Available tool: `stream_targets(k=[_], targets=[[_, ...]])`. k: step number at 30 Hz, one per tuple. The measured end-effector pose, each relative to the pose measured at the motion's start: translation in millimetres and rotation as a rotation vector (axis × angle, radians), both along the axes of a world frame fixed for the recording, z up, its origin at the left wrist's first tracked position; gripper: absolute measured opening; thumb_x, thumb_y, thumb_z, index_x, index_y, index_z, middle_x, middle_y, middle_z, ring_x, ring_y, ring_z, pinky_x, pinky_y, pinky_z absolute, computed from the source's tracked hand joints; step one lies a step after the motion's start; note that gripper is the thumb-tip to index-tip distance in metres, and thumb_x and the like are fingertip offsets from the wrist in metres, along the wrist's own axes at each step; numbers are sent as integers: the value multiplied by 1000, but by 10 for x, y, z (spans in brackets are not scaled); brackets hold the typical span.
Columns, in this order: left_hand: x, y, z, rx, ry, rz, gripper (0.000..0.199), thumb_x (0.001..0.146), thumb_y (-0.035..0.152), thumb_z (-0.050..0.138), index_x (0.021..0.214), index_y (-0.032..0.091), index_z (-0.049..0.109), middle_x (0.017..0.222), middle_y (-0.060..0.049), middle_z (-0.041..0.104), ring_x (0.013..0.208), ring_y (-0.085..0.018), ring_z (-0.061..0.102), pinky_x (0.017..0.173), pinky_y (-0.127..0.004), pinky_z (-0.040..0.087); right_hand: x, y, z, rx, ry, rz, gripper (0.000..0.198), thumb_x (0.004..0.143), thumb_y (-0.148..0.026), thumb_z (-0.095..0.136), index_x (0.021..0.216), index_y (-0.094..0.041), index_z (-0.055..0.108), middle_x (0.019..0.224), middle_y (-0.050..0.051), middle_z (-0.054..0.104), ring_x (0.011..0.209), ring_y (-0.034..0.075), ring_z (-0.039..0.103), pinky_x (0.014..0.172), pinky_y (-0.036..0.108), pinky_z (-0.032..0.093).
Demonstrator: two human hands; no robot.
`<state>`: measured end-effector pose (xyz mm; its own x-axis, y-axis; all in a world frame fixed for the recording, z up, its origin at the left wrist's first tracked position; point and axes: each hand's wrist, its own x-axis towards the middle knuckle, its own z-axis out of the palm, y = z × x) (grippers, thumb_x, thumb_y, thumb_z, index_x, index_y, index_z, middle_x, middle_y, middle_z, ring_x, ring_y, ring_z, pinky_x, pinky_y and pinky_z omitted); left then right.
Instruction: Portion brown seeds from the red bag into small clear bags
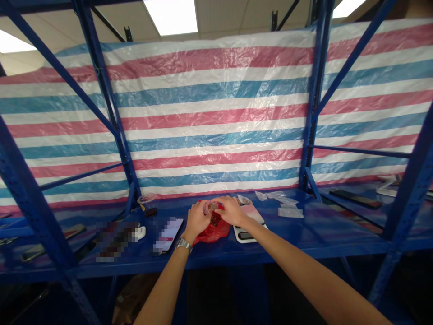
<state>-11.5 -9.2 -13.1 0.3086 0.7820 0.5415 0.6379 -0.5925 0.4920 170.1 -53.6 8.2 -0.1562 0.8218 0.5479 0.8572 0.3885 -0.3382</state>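
Note:
Both hands meet over an open red plastic bag [214, 232] lying on the blue shelf; small dark brownish bits show inside it. My left hand [198, 220], with a metal watch on its wrist, has its fingers closed on what looks like a small clear plastic bag [210, 207]. From the other side, my right hand [232, 210] also grips this clear plastic, fingers curled. The fingertips partly hide it. Right beside the red bag, partly under my right forearm, sits a white kitchen scale [246, 236] with a small display.
Several small clear bags [290, 212] lie behind the scale to the right. A phone [169, 235] rests left of the red bag, near a white case [140, 232] and a clear cup [147, 197]. Blue rack posts [309, 135] stand before a striped plastic sheet [216, 117].

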Motion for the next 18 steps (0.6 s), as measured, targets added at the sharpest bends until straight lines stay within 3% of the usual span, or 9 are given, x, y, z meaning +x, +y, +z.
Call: stream_targets(k=[5, 9, 12, 18], targets=[[30, 2, 170, 130, 186, 25, 16, 90, 26, 60, 101, 22, 71, 102, -12, 74, 112, -33, 60, 97, -42, 39, -43, -15, 33, 100, -113, 3, 40, 94, -10, 60, 128, -28, 70, 122, 7, 71, 115, 25, 59, 103, 42, 41], [99, 99, 236, 7, -3, -133, 24, 90, 30, 64, 111, 19, 69, 104, -13, 76, 100, -29, 68, 89, -38, 46, -25, -11, 126, 213, -197, 38, 56, 87, 4, 53, 135, -22, 66, 132, 11, 66, 123, 26, 56, 109, 42, 42], [131, 171, 59, -113, -195, -263, 25, 90, 32, 65, 109, 17, 67, 104, -13, 77, 91, -26, 71, 81, -34, 49, -22, -3, 151, 206, -303, 94, 60, 83, 7, 53, 134, -21, 67, 135, 13, 64, 128, 27, 54, 113, 45, 41], [70, 188, -378, -202, -370, -283, 36, 89, 47, 67, 107, 16, 66, 99, -9, 77, 86, -23, 71, 81, -34, 52, -79, 8, 37, 180, -404, 216, 44, 90, -1, 58, 127, -22, 71, 133, 13, 65, 125, 26, 58, 112, 45, 45]])
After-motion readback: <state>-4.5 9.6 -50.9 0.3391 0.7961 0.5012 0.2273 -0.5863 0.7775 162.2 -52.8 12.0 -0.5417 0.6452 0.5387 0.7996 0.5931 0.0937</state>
